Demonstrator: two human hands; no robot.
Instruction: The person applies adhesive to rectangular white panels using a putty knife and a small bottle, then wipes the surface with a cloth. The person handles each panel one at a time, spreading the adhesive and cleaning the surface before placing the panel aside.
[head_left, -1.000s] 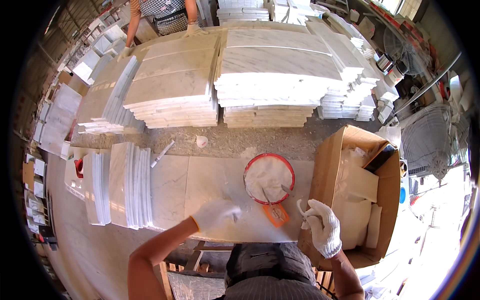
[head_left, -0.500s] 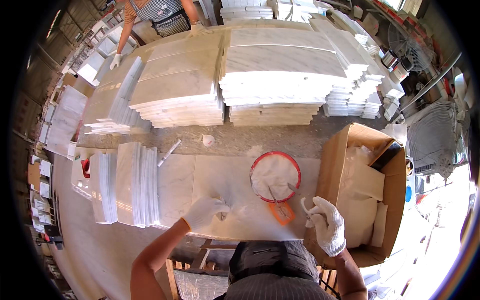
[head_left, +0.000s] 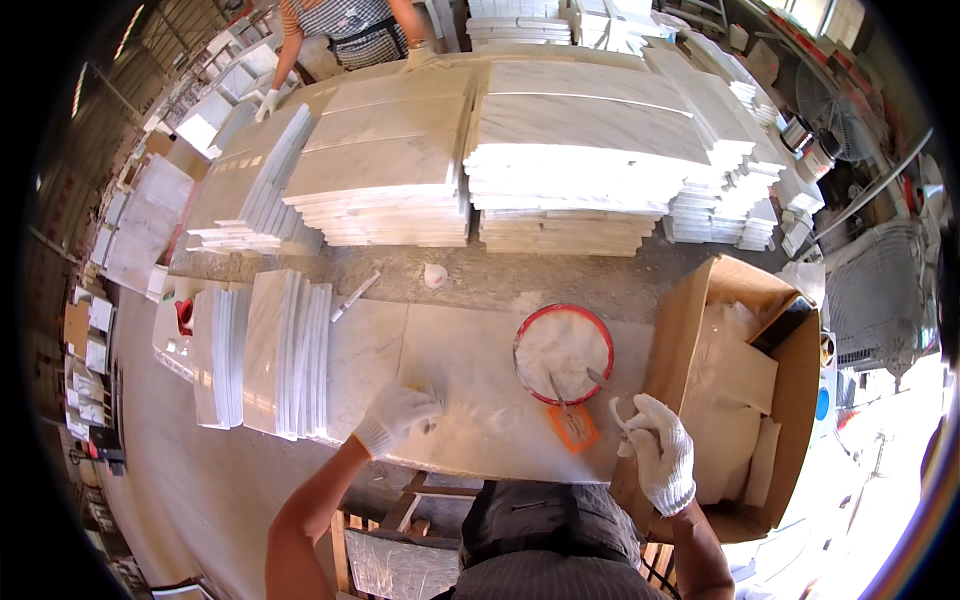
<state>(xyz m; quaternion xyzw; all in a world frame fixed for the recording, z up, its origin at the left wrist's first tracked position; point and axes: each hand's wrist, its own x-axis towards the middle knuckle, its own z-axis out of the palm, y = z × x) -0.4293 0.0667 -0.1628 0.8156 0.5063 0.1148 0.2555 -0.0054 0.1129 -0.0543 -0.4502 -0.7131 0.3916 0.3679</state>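
Note:
My left hand (head_left: pixel 398 418), in a white knit glove, is low over the pale marble slab (head_left: pixel 480 350) in front of me. Its fingers curl around something small that I cannot make out. White powdery smears mark the stone beside it. Near the cardboard box, my right hand (head_left: pixel 662 458), also gloved, pinches a thin curved white strip (head_left: pixel 621 424). Between the hands, farther back, sits a red-rimmed bowl (head_left: pixel 560 345) of white powder or paste, with two metal tools standing in it. An orange piece (head_left: pixel 573 427) lies against the bowl's near side.
The open cardboard box (head_left: pixel 675 350) holds white sheets at right. Upright marble tiles (head_left: pixel 275 350) stand at left, near a white marker (head_left: pixel 356 296) and a small white object (head_left: pixel 435 276). Beyond are tall slab stacks (head_left: pixel 590 120). A gloved co-worker (head_left: pixel 365 35) stands at the far side.
My left hand has moved left over the slab. My right hand stays near the box with the white strip. The whole view has shifted slightly.

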